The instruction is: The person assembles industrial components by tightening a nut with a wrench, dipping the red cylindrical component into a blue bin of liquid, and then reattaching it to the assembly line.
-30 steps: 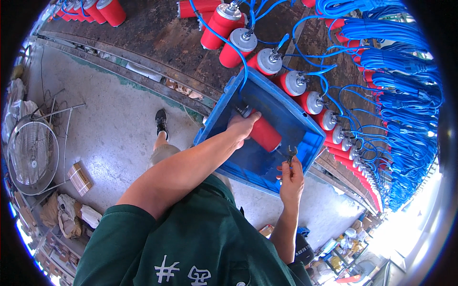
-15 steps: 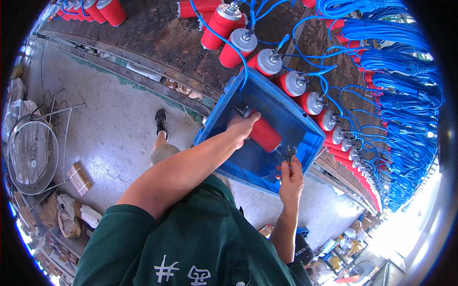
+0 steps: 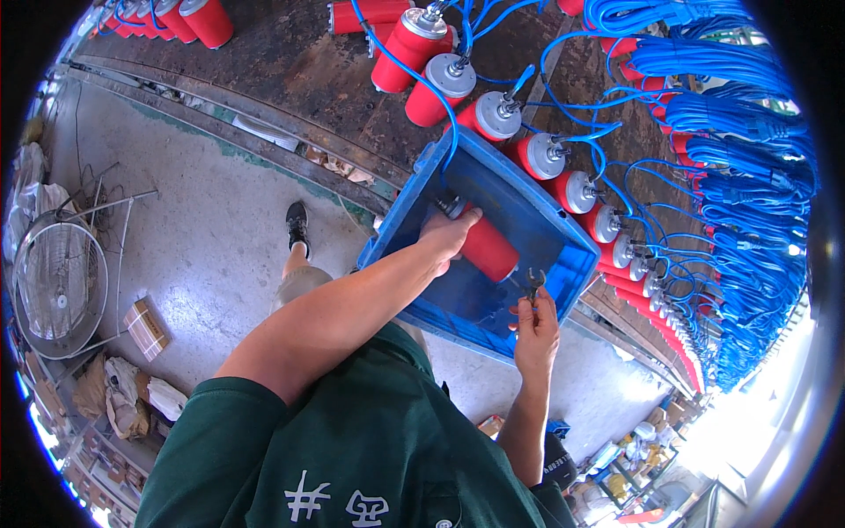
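My left hand point(image 3: 447, 236) is wrapped round a red cylinder point(image 3: 489, 250) with a grey metal end cap. It holds the cylinder tilted over a blue plastic crate point(image 3: 409, 312), and a blue cable point(image 3: 459, 132) runs up from the capped end. The fingers of my right hand point(image 3: 536, 333) are closed on a small open-ended wrench point(image 3: 533, 281), its forked jaw pointing up beside the cylinder's lower end. A thin rod or stream shows between that end and the wrench; I cannot tell which. Dark liquid seems to cover the crate's bottom.
Several red cylinders point(image 3: 499, 116) with grey caps and blue cables line the dark workbench point(image 3: 290, 66) behind the crate. Coiled blue cables point(image 3: 744, 123) are heaped along the right. On the floor at left are a round fan point(image 3: 60, 290) and a small carton point(image 3: 146, 329).
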A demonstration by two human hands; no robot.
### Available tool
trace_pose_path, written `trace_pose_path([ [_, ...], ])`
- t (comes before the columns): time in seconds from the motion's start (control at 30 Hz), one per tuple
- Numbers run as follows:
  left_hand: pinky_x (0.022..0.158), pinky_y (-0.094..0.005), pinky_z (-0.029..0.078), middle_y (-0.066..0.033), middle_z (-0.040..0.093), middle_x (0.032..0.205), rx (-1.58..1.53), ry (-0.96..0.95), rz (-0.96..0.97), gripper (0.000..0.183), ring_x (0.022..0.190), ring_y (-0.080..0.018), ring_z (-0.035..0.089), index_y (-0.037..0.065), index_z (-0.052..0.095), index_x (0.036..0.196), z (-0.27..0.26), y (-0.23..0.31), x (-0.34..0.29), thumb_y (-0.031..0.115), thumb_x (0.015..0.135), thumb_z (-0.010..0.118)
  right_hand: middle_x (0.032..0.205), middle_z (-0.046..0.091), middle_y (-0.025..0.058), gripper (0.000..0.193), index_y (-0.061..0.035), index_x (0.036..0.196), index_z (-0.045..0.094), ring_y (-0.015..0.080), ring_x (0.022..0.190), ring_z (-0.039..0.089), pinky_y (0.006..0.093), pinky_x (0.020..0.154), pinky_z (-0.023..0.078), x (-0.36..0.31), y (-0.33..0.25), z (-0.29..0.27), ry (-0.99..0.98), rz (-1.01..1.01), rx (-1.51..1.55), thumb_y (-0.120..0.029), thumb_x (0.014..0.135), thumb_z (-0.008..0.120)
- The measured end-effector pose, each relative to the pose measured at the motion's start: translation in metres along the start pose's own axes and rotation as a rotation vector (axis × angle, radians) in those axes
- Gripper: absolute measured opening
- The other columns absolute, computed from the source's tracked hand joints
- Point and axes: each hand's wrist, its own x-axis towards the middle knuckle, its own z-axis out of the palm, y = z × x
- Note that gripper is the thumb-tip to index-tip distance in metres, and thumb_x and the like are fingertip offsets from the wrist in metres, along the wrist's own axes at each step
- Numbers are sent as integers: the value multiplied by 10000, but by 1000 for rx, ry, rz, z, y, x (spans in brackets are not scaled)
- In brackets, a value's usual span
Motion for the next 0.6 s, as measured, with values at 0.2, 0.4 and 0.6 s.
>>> trace_pose_path([
  [0.2, 1025, -535, 521, -88, 589, 1501, 18, 35, 2, 744, 1335, -284, 602, 204, 398, 1563, 1, 5, 5, 420, 959, 776, 1402, 638, 156, 248, 43, 1053, 693, 161, 859, 718, 288, 683, 599, 8, -3, 3, -15, 10, -4, -197, 1075, 636],
  [0.4, 1013, -539, 514, -97, 593, 1487, -49, -66, 5, 711, 1321, -288, 595, 162, 455, 1540, -8, -6, 25, 439, 964, 768, 949, 700, 79, 222, 7, 1109, 691, 136, 776, 707, 290, 633, 557, 13, -32, -6, -13, -24, -16, -205, 1080, 634],
  [0.6, 885, -492, 551, -85, 666, 1356, 28, -22, 48, 583, 1208, -242, 648, 147, 594, 1415, 6, -10, 10, 446, 951, 779, 805, 697, 116, 146, -2, 1050, 685, 201, 721, 697, 348, 642, 540, 53, -96, -63, 71, -199, -52, -142, 1053, 645],
])
